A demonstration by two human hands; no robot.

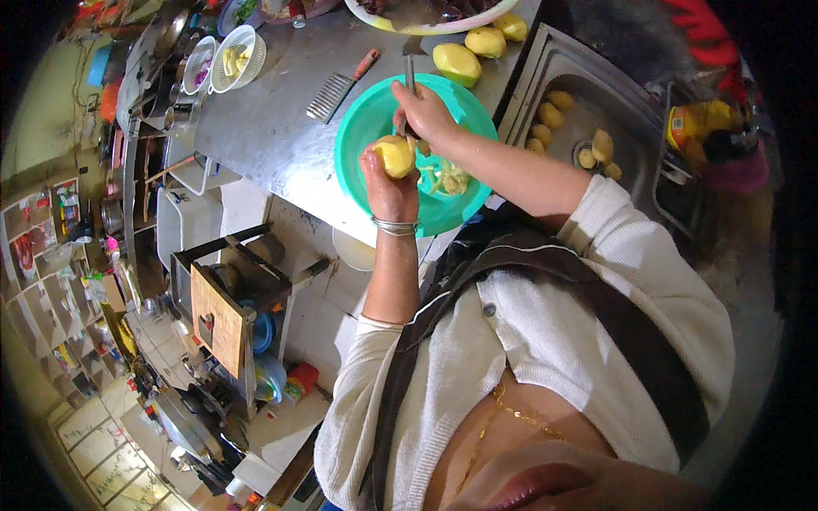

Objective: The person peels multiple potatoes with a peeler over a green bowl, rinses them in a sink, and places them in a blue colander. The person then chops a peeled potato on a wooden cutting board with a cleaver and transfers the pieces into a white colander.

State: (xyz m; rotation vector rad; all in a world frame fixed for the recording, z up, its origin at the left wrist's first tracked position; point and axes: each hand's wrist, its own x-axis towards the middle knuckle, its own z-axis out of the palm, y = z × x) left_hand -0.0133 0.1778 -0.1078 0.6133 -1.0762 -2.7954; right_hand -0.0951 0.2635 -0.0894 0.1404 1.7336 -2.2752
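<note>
My left hand (pixel 391 195), with metal bangles at the wrist, grips a yellow peeled potato (pixel 394 156) over a turquoise plastic basin (pixel 354 102). My right hand (pixel 425 112) is closed around a metal-handled peeler (pixel 409 70), whose lower end is at the potato; the blade is mostly hidden by my fingers. Pale peelings (pixel 452 179) lie in the basin below my right forearm. Above the basin on the steel counter sit several peeled potatoes (pixel 457 64), one with a greenish side. A crinkle cutter (pixel 331 96) with a red handle lies left of them.
Unpeeled potatoes (pixel 551 115) lie in the steel sink (pixel 629 105) at the right. Two white plastic baskets (pixel 238 61) with cut vegetables stand at the counter's upper left. A large bowl (pixel 434 27) of dark food is at the top. A wooden board (pixel 217 319) stands lower left.
</note>
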